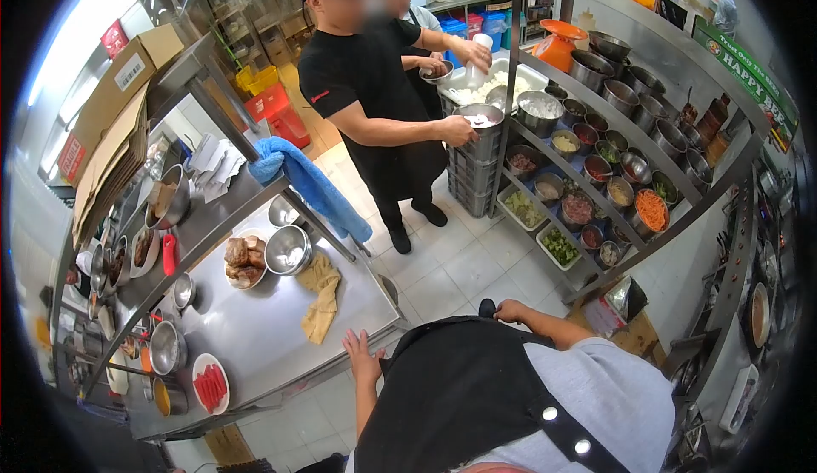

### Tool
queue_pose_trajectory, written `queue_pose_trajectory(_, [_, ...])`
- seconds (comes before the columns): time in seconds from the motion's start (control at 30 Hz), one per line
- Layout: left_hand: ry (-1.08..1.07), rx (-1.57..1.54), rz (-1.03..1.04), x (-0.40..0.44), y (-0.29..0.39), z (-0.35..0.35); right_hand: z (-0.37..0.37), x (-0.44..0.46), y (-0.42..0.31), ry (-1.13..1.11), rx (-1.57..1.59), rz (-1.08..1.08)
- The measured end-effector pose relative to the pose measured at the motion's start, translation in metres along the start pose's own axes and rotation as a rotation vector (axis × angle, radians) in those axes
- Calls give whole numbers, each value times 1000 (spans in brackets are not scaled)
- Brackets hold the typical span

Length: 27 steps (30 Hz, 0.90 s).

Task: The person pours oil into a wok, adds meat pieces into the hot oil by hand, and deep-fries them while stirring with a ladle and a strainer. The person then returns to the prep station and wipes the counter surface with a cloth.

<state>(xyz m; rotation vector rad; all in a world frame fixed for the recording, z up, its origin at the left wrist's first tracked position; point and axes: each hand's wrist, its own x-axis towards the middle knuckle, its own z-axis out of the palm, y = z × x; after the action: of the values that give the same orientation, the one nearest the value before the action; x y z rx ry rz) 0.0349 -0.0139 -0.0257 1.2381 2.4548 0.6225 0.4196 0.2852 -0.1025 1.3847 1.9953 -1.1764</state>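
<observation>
My left hand [364,356] is open, fingers spread, beside the front edge of the steel table [277,341]. It holds nothing. The yellow cloth [320,299] lies on the table just beyond it. My right hand [512,310] hangs over the floor on the other side of my black apron [459,379]. Its fingers look curled in, and I see nothing in them. A black shoe tip [487,307] shows close by it. On the table stand a steel bowl [288,250], a plate of browned meat chunks [245,260] and a plate of red sticks [210,384].
A co-worker in black [366,90] holds a steel bowl [479,116] and a white container [479,56]; another person stands behind. The rack [545,162] at right carries several bowls of cut ingredients. A blue towel [311,188] hangs from the left shelf. Pans line the far right.
</observation>
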Motion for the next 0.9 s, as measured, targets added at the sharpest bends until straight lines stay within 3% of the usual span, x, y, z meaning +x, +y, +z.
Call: queue_pose_trajectory(0.9, [-10,3,58,6,-16,6,3,4,-1,14,-38,-23])
